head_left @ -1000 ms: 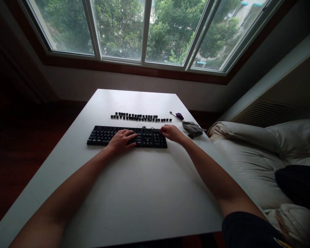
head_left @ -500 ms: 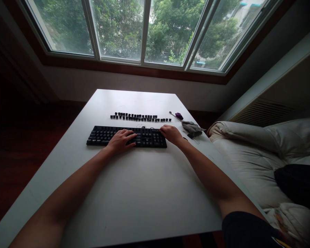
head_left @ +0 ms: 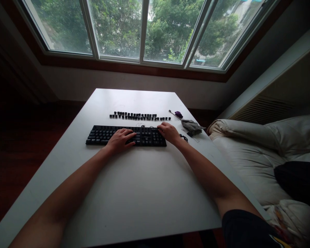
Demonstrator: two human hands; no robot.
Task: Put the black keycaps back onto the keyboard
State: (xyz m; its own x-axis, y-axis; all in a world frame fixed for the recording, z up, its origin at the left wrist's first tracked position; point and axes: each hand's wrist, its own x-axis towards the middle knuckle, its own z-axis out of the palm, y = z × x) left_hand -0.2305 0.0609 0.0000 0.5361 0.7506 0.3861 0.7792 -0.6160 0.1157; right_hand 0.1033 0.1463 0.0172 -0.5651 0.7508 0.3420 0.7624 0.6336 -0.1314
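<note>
A black keyboard [head_left: 100, 134] lies across the middle of the white table [head_left: 134, 193]. My left hand [head_left: 120, 140] rests flat on the keyboard's middle, fingers spread. My right hand [head_left: 168, 132] sits over the keyboard's right end, fingers curled down onto the keys; anything between them is too small to see. Behind the keyboard, several loose black keycaps [head_left: 139, 116] are laid out in two rows.
A purple-tipped tool [head_left: 177, 114], a crumpled grey cloth [head_left: 192, 126] and a small black wire tool [head_left: 184, 137] lie right of the keyboard. A white cushion [head_left: 258, 148] lies against the table's right edge. A wide window [head_left: 144, 31] lies beyond the table.
My right hand has slid a little left from the keyboard's right corner onto its right-hand keys. My left hand has stayed in place.
</note>
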